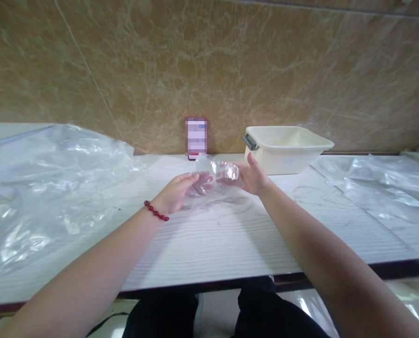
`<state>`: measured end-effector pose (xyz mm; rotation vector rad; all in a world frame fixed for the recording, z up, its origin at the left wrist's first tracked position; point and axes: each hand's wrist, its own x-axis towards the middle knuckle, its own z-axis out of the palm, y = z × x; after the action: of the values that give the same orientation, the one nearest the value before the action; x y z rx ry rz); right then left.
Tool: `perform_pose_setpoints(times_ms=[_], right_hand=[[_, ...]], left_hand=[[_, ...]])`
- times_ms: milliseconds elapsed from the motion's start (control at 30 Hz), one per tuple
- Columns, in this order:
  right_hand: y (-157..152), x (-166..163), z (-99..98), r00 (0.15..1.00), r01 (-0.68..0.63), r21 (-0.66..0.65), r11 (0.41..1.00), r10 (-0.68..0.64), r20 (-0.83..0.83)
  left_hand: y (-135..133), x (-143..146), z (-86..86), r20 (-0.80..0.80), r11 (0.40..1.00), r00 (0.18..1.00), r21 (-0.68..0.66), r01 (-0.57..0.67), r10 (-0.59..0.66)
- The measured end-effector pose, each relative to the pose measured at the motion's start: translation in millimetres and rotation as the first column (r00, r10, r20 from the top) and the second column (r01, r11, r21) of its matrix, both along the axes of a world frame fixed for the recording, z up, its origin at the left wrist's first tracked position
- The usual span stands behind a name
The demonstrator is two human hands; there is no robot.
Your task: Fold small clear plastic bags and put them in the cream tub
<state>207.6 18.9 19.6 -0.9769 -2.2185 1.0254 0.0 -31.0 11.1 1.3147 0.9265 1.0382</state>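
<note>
Over the middle of the table, a small, crinkled clear plastic bag (pixel 213 172) spans the gap between my hands. My left hand (pixel 176 191), with a red bead bracelet (pixel 156 211) at its wrist, grips the bag's left side with the thumb on top. Fingers show through the film behind it. At the bag's right end, my right hand (pixel 253 177) has its thumb raised away from the fingers. Those fingers stretch out against the plastic; whether they are inside or behind it, I cannot tell.
A phone (pixel 196 137) leans upright against the marbled wall (pixel 181 70). Right of it stands a cream plastic bin (pixel 283 157) with a grey handle. Large clear plastic sheeting (pixel 61 183) lies at left, with more clear plastic (pixel 389 183) at right, on the white wood-grain table (pixel 216 253).
</note>
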Motion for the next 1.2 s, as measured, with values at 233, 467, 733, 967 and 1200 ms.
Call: perform_pose_setpoints(times_ms=[233,467,733,967,1200], right_hand=[[-0.1,-4.6,-6.2,0.989,-0.045,-0.292,0.955,0.001,-0.150],[3.0,-11.0,-23.2,0.924,-0.200,-0.591,0.781,-0.050,-0.379],[8.8,-15.0,-29.2,0.908,-0.148,-0.651,0.745,-0.158,-0.387],[9.2,-14.9,-28.9,0.865,-0.170,-0.603,0.779,-0.175,-0.470],[11.2,-13.9,-28.3,0.813,-0.149,-0.582,0.800,-0.236,-0.532]], left_hand=[[8.5,-1.1,-2.5,0.169,0.963,0.972,-0.243,-0.120,0.164],[14.7,-4.0,-6.6,0.249,0.944,0.945,-0.303,-0.130,0.210],[12.7,-6.1,-9.7,0.360,0.947,0.928,-0.321,0.028,0.094],[15.3,-7.5,-14.4,0.392,0.961,0.914,-0.278,0.005,0.109],[15.7,-7.7,-14.1,0.400,0.964,0.910,-0.267,-0.002,0.113]])
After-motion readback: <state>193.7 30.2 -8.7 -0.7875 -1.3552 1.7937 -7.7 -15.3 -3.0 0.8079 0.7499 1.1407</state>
